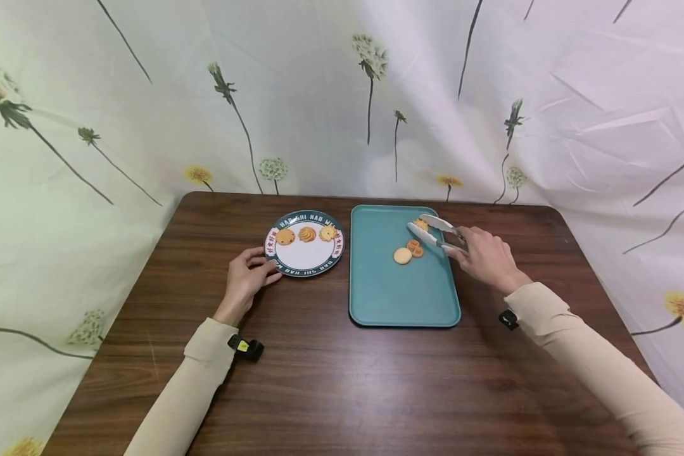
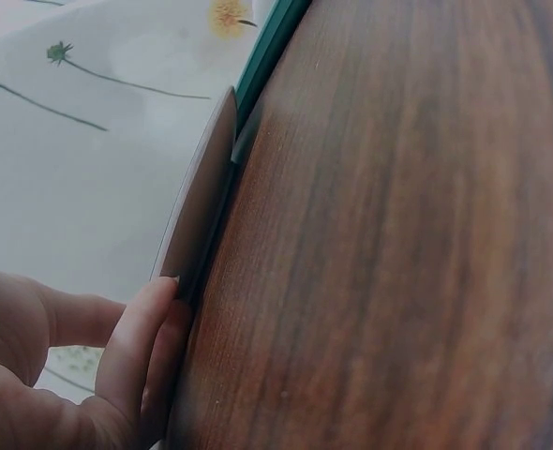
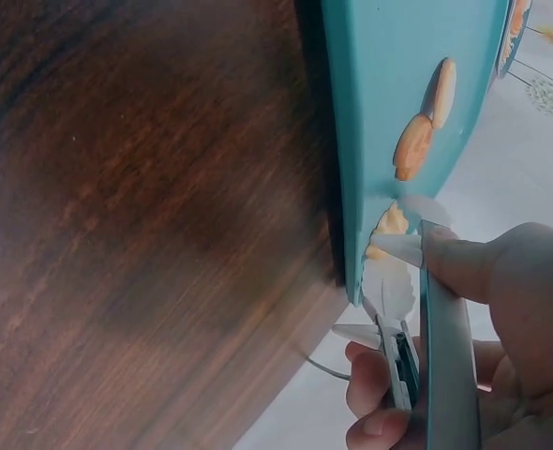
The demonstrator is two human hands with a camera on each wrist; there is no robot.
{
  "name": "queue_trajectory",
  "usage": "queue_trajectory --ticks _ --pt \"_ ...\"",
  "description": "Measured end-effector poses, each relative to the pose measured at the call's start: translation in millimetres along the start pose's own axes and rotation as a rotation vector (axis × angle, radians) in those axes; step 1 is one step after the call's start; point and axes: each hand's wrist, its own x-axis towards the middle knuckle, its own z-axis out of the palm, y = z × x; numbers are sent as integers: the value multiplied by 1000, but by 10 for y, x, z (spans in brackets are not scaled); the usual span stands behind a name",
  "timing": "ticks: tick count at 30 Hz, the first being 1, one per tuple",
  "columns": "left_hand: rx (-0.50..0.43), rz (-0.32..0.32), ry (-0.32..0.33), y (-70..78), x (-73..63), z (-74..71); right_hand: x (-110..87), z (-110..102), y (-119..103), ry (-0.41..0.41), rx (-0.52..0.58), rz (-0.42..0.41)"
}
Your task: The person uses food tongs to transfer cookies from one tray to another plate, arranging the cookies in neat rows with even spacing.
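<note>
My left hand [image 1: 247, 278] holds the near-left rim of a round plate [image 1: 304, 258], white with a dark green lettered border. Three cookies lie in a row across the plate: a round one [image 1: 285, 237], a swirled one [image 1: 307, 234] and a flower-shaped one [image 1: 327, 233]. In the left wrist view, fingertips are right at the plate's edge [image 2: 201, 206]. My right hand [image 1: 484, 256] grips a pair of tongs [image 1: 448, 246]. Their pale tips straddle a ruffled cookie [image 3: 390, 223] near the far right corner of the teal tray [image 1: 399, 294].
On the tray, a plain round cookie [image 1: 401, 256] touches a pretzel-shaped cookie [image 1: 415, 247], both nearer than the tongs' tips. Plate and tray stand side by side on a dark wooden table [image 1: 319, 392]. A dandelion-print cloth [image 1: 319, 95] hangs behind the table's far edge.
</note>
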Motion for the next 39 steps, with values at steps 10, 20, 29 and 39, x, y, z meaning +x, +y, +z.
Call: queue_trajectory --ticks 10,20,29,39 --pt "-1 -2 8 -18 -3 -16 6 27 -10 18 9 -8" --pt "-1 -8 10 -26 -5 -26 16 65 -27 33 20 -18" --pt "-9 -6 11 -34 18 -20 66 84 -125 31 21 -46" --pt "-4 -16 11 -1 26 3 130 103 -323 24 45 -82"
